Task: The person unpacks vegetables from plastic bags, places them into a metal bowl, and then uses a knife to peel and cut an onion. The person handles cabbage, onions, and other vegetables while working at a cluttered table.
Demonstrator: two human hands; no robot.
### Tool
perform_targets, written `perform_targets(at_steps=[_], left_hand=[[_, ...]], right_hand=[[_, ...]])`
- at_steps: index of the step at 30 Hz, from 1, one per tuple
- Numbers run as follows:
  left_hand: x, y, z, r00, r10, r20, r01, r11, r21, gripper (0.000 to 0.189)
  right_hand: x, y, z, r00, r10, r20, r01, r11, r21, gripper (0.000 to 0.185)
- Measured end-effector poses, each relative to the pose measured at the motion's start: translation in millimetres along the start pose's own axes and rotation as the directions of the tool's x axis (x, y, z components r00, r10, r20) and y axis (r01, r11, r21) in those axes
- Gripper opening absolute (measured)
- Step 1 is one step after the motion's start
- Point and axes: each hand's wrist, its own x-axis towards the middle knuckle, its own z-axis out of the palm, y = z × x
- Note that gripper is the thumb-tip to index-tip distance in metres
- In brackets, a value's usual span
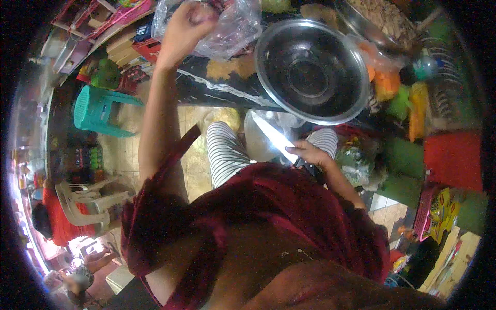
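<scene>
My left hand is at the top left, its fingers curled around a reddish onion-like piece, over an open clear plastic bag of similar reddish pieces. My right hand holds a large kitchen knife by its handle near my lap. The bright wide blade points up and left, towards the table edge. A clear round bowl with nothing seen inside stands on the black marbled table, right of the bag.
A metal basin of brown pieces stands at the back right, near orange and yellow items. A teal stool and a pale plastic chair are at left. People are at the far lower left. A clear bag sits beside my right knee.
</scene>
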Motion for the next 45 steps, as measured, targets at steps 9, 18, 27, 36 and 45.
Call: perform_targets(at_steps=[9, 18, 27, 36, 45], left_hand=[[-226, 22, 27, 0.767, -0.358, 0.532, 0.609, 0.146, -0.779, 0.076], [-290, -18, 67, 0.671, -0.396, 0.627, 0.661, -0.063, -0.748, 0.057], [-300, -33, 115, 0.609, -0.405, 0.682, 0.738, -0.026, -0.674, 0.054], [-311, -32, 142, 0.617, -0.379, 0.690, 0.721, -0.078, -0.688, 0.049], [-316, -43, 143, 0.606, -0.460, 0.649, 0.762, 0.101, -0.639, 0.049]], right_hand=[[20, -16, 15, 0.987, -0.108, 0.117, 0.148, 0.897, -0.417, 0.027], [16, -18, 32, 0.998, -0.059, -0.013, 0.054, 0.969, -0.239, 0.038], [13, -8, 57, 0.938, -0.342, -0.061, 0.297, 0.881, -0.369, 0.040], [13, -8, 81, 0.898, -0.421, -0.124, 0.344, 0.851, -0.396, 0.067], [24, -13, 87, 0.840, -0.518, -0.161, 0.369, 0.764, -0.530, 0.064]])
